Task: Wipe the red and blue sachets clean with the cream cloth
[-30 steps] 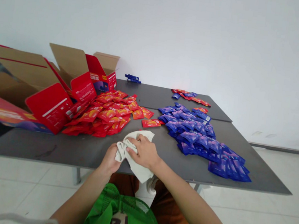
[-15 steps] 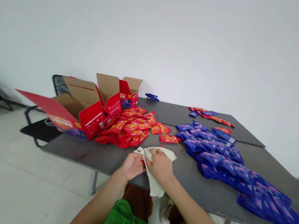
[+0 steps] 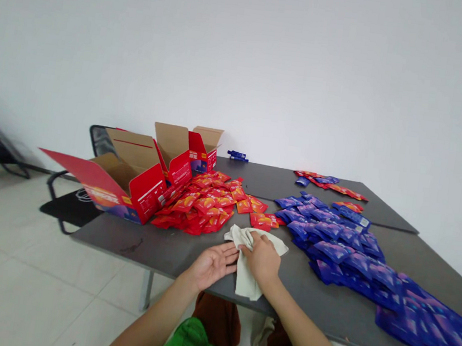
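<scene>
My right hand [image 3: 263,259] is closed on a crumpled white cloth [image 3: 248,282] near the front edge of the dark grey table [image 3: 162,251]. Palm up, my left hand [image 3: 212,264] lies just left of the cloth, its fingers stretched out and their tips at the cloth's edge. Nothing shows in that palm. Beyond the cloth lies a red sachet [image 3: 264,220], close to a heap of red sachets [image 3: 206,203] on the left. Rows of overlapping blue sachets [image 3: 332,236] spread out to the right of my hands.
Open red cartons [image 3: 148,191] with raised brown flaps line the table's left side. A black chair [image 3: 69,206] stands behind them, against the left edge. Mixed red and blue sachets [image 3: 330,184] lie at the back right. A small dark blue item [image 3: 237,155] sits at the back, near the wall.
My view has swung left. My left hand has let go of the cloth and turned palm up with fingers extended; a bit of red beneath it half a second ago no longer shows. My right hand keeps the cloth.
</scene>
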`<action>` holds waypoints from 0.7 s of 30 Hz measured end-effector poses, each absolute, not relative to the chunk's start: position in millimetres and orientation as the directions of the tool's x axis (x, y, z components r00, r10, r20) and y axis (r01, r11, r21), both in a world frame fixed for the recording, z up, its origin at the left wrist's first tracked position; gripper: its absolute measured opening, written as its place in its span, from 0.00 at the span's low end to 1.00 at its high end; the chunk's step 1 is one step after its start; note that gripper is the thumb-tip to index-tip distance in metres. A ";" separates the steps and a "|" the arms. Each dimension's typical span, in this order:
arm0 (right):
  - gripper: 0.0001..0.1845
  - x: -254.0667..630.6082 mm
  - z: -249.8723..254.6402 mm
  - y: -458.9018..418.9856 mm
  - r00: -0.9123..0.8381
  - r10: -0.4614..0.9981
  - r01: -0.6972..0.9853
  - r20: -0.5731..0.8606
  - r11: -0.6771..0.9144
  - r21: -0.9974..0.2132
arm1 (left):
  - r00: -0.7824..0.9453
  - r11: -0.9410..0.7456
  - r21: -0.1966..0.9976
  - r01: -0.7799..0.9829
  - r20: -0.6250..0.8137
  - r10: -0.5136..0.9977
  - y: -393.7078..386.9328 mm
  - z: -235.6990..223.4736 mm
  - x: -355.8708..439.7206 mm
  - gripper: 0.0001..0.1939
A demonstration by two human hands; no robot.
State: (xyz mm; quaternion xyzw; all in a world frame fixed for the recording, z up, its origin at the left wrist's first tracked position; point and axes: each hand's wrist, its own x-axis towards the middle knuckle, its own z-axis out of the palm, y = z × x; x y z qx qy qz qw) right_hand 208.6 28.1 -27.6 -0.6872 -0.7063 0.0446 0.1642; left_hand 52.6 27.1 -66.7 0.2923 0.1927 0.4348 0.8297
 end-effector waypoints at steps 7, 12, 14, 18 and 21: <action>0.21 237.0 1.1 -3.3 -0.228 0.971 0.917 -0.078 0.187 -0.352 | 0.496 0.485 0.666 -0.567 -0.194 0.846 25.6 -56.8 56.0 0.28; 0.17 287.2 23.8 -19.8 0.001 0.998 0.957 0.063 0.017 -0.291 | 0.199 0.556 0.822 -0.121 -0.529 0.825 56.4 -35.8 82.9 0.10; 0.18 304.1 25.7 -21.5 0.071 0.992 0.956 0.104 -0.039 -0.290 | 0.075 0.503 0.855 0.125 -0.514 0.854 70.8 -32.5 97.0 0.14; 0.18 316.8 7.0 -25.6 0.104 0.992 0.939 0.077 -0.072 -0.337 | 0.048 0.310 0.822 0.478 -0.376 0.925 83.3 -41.3 110.8 0.15; 0.17 311.5 -18.6 -30.8 0.105 0.993 0.954 0.060 -0.084 -0.287 | 0.050 0.263 0.845 0.466 -0.322 0.946 76.1 -49.8 107.1 0.14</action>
